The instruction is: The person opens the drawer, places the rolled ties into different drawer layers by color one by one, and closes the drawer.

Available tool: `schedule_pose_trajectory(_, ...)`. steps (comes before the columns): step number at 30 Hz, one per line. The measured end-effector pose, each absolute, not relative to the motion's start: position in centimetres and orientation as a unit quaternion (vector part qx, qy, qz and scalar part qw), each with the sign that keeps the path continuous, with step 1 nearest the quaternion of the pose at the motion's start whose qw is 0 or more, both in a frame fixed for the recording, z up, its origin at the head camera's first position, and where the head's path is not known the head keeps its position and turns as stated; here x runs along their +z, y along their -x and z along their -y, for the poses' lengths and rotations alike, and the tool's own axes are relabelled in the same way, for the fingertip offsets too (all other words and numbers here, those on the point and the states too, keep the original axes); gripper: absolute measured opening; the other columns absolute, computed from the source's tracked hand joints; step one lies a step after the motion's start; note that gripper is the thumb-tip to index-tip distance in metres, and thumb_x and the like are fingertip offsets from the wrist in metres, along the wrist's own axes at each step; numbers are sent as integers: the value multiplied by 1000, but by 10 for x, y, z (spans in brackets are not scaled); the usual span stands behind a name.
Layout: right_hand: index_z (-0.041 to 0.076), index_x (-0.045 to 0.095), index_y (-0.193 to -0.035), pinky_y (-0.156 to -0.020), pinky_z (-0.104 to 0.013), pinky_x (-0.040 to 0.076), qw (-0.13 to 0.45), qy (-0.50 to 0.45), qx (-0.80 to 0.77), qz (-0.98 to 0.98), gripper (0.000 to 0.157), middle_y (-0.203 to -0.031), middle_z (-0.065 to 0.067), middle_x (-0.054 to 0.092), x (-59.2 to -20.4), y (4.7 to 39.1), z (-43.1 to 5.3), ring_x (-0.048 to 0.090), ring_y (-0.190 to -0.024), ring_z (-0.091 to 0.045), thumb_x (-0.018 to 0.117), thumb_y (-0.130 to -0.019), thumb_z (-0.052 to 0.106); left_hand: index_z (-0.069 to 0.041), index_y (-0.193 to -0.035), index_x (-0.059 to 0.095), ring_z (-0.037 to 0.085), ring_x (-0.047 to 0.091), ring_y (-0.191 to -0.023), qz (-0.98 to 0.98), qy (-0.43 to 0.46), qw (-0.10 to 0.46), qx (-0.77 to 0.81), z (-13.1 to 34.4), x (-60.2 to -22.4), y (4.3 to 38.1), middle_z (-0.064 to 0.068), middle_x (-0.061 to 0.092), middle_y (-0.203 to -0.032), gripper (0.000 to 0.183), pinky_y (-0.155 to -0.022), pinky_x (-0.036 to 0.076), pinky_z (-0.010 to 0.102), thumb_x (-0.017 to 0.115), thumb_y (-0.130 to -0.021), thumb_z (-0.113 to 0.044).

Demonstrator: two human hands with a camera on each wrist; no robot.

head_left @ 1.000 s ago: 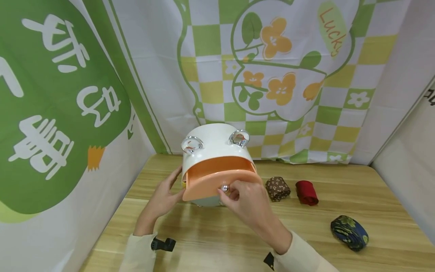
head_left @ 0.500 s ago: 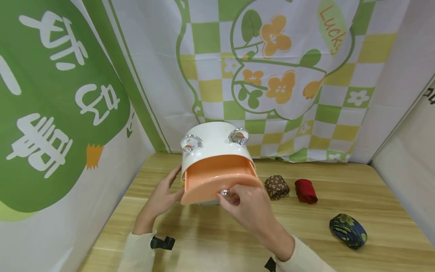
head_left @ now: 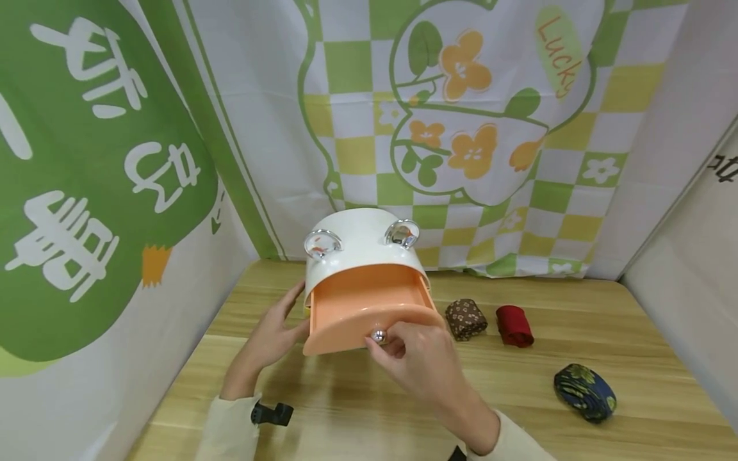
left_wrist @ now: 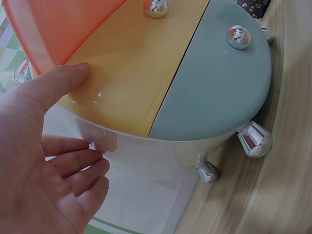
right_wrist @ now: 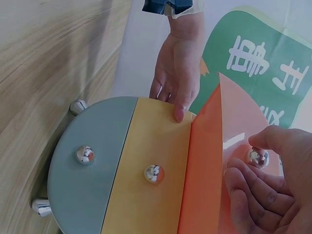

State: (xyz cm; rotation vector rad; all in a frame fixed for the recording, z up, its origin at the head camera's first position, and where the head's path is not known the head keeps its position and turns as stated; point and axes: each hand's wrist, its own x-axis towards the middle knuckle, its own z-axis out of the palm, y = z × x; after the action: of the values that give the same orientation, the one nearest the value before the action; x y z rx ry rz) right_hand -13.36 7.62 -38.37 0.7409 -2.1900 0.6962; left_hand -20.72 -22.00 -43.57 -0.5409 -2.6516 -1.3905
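Observation:
A small white drawer cabinet [head_left: 360, 240] with shiny ear-shaped loops on top stands on the table. Its top orange drawer [head_left: 346, 334] is pulled well out, and the inside floor shows. My right hand [head_left: 423, 358] pinches the round silver knob [right_wrist: 257, 157] on that drawer front between thumb and fingers. At the cabinet's left side, my left hand [head_left: 275, 336] grips the edge: the thumb presses the yellow drawer front [left_wrist: 131, 63] and the fingertips touch the white side wall. Below the yellow drawer, a blue-grey drawer [left_wrist: 219, 83] sits flush in the cabinet.
Right of the cabinet on the wooden table [head_left: 507, 403] lie a brown flowered rolled tie [head_left: 466, 319], a red rolled tie [head_left: 514, 325] and a navy patterned rolled tie [head_left: 585, 392]. A checkered cloth [head_left: 461, 237] hangs behind; another printed cloth [head_left: 115, 256] is on the left.
The orange drawer has come farther out toward me, with my right hand pinching its knob throughout. My left hand has stayed at the cabinet's left side.

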Motion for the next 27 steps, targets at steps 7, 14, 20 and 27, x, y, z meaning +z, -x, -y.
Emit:
schedule_pose_trajectory(7, 13, 71, -68, -57, -8, 53, 352, -284, 274, 849, 27, -63, 7, 72, -385, 129, -76, 64, -55, 3, 92, -79, 24, -16, -170, 24, 43, 30, -159, 868, 186, 50, -458, 219, -435, 208, 16, 30, -173, 84, -128, 29, 66, 72, -102, -30)
schedule_pose_trajectory(14, 12, 72, -69, -56, -7, 53, 362, -295, 285, 837, 24, -63, 7, 72, -387, 127, -76, 64, -55, 3, 93, -78, 21, -17, -170, 24, 47, 30, -158, 872, 177, 51, -453, 220, -436, 208, 18, 30, -173, 84, -126, 30, 69, 71, -103, -32)
schedule_pose_trajectory(20, 11, 73, -70, -56, -6, 53, 365, -301, 288, 833, 23, -64, 6, 73, -389, 127, -76, 65, -54, 2, 93, -78, 20, -16, -170, 24, 47, 30, -158, 872, 176, 50, -454, 220, -437, 208, 18, 29, -174, 83, -127, 29, 69, 71, -103, -32)
schedule_pose_trajectory(27, 12, 73, -69, -56, -9, 54, 370, -299, 274, 836, 25, -63, 7, 73, -391, 125, -77, 64, -54, 2, 94, -77, 23, -14, -170, 24, 49, 30, -157, 874, 176, 52, -450, 220, -436, 208, 19, 28, -173, 83, -126, 29, 69, 71, -103, -32)
